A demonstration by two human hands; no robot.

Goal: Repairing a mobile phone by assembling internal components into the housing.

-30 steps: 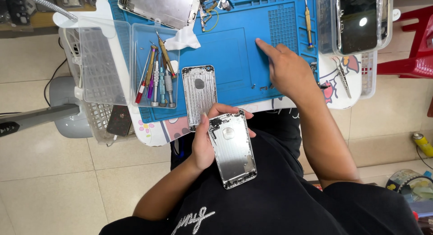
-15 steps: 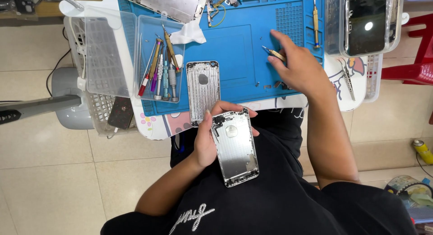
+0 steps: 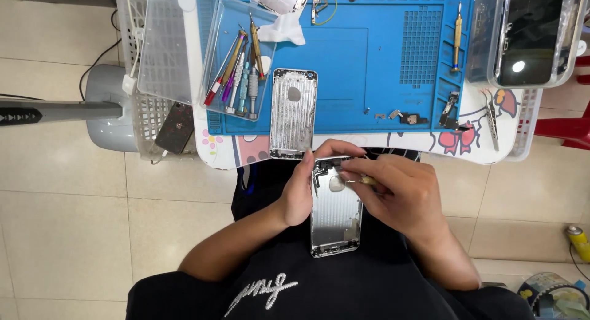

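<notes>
Phone housing [image 3: 335, 215], bare silver metal with its inside facing up, lies in my lap just below the desk [image 3: 491, 149] edge. My left hand [image 3: 299, 194] is curled around its left side, thumb over the top corner, gripping it steady. My right hand [image 3: 393, 194] is pinched shut on a small tool with a yellowish handle [image 3: 367, 180], its tip pointed at the upper part of the housing near the round cut-out.

With nothing under the housing but my legs, I judge that a slip could send a loose part down onto the tiled floor [image 3: 67, 228]. A push too hard with the tip could also skid across the metal or jab my left thumb, which sits close to it.

Fingers cover the tool's working end, so I cannot tell what kind it is, or whether it touches a screw or a clip. The small pieces at the top of the housing are too fine to make out. On the blue mat [image 3: 393, 49] a second housing [image 3: 294, 114] lies beside a clear tray of screwdrivers [image 3: 236, 68], and things at the top edge are cut off.
</notes>
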